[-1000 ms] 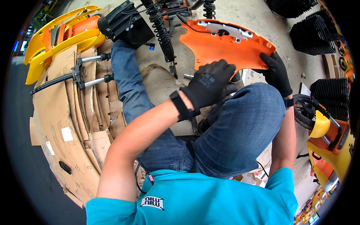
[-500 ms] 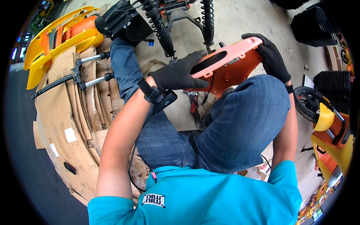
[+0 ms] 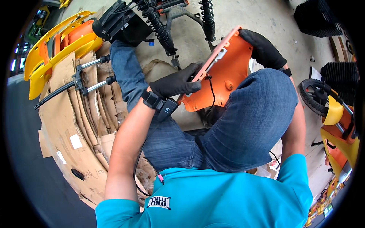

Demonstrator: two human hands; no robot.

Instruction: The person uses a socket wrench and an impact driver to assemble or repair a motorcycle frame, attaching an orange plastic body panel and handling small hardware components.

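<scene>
My left hand (image 3: pixel 175 81) wears a black glove and grips the lower left edge of an orange plastic panel (image 3: pixel 218 68), its fingers partly behind it. My right hand (image 3: pixel 262 47), also gloved, holds the panel's upper corner. The panel is tilted steeply above my raised right knee, showing its inner side, with a silver bracket (image 3: pixel 216 57) along its left edge and a black cable (image 3: pixel 211 91) hanging down it. Just beyond stand two black coil-spring shock absorbers (image 3: pixel 159 28) on a metal frame.
Stacked cardboard (image 3: pixel 64 125) lies left, carrying yellow-orange body panels (image 3: pixel 57 45) and a fork assembly (image 3: pixel 80 79). A black box (image 3: pixel 121 26) with cables sits by my left foot. Ribbed black stacks (image 3: pixel 315 19), a wheel (image 3: pixel 311 95) and yellow vehicle parts (image 3: pixel 334 112) line the right side.
The orange panel has been turned over and tipped steeply, shifting slightly left. My left hand moved left to its edge; my right hand moved up and left with the upper corner.
</scene>
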